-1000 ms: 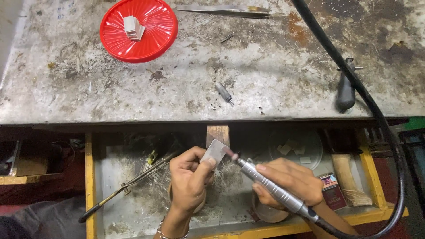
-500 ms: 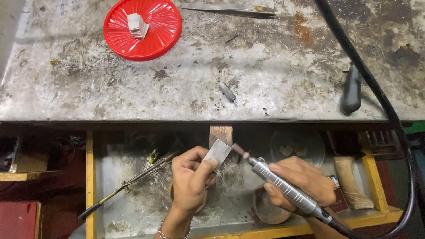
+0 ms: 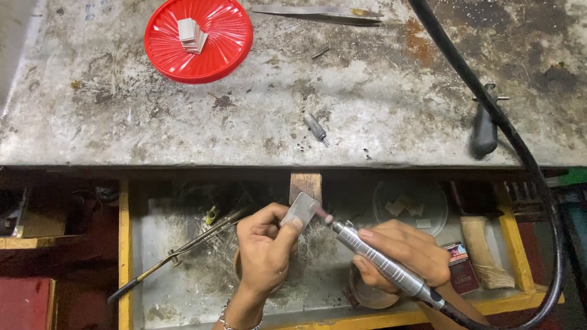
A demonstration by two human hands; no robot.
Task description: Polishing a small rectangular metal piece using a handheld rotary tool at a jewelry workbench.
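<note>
Left hand [image 3: 264,247] pinches a small metal plate [image 3: 300,211]; right hand [image 3: 400,252] grips the rotary handpiece [image 3: 379,263], its burr touching the plate. Pressing unevenly may make the burr skid toward the fingertips [image 3: 295,223].

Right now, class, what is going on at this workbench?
A person is grinding a small flat grey metal plate, pinched in the left hand, against a wooden bench peg. The right hand holds a slim silver rotary handpiece, its pink tip touching the plate. More plates are stacked in a round red plastic lid on the scuffed grey worktop.
</note>
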